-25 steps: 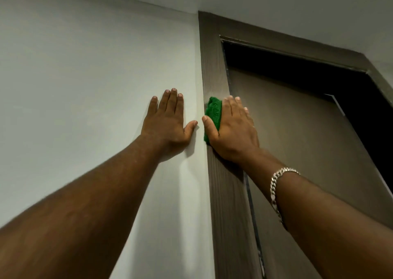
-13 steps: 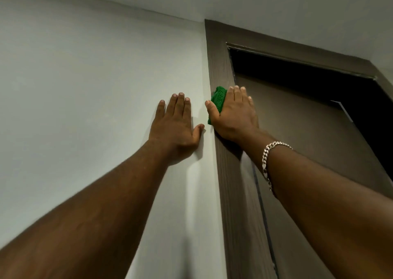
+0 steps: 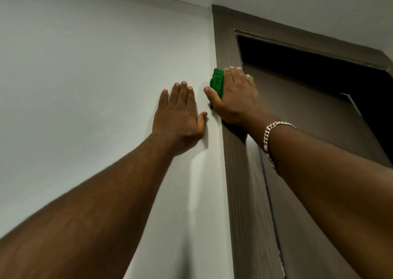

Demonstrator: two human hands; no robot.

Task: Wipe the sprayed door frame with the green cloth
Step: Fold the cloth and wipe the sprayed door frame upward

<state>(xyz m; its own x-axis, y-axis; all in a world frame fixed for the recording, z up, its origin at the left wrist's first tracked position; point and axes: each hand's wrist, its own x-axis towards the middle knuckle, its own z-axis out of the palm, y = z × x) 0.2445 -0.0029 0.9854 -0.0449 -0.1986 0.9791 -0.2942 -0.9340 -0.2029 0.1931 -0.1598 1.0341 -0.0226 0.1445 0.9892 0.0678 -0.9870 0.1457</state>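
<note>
Both forearms bare to the edge of view, no sleeves showing. Left hand (image 3: 177, 117): no ring, no watch, no band at the wrist; nails short and pale, trimmed close. Right hand (image 3: 236, 100): fingers (image 3: 231, 76) also ringless, nails short. One item worn, a silver-toned chain bracelet (image 3: 268, 138) on the right wrist, flat broad curb-style links, sitting loose and slanting across the forearm, lower run partly hidden behind the arm. Fine hair visible along the left forearm

No readable text, labels, brand names, numbers or signs appear on any surface anywhere in this view.
</note>
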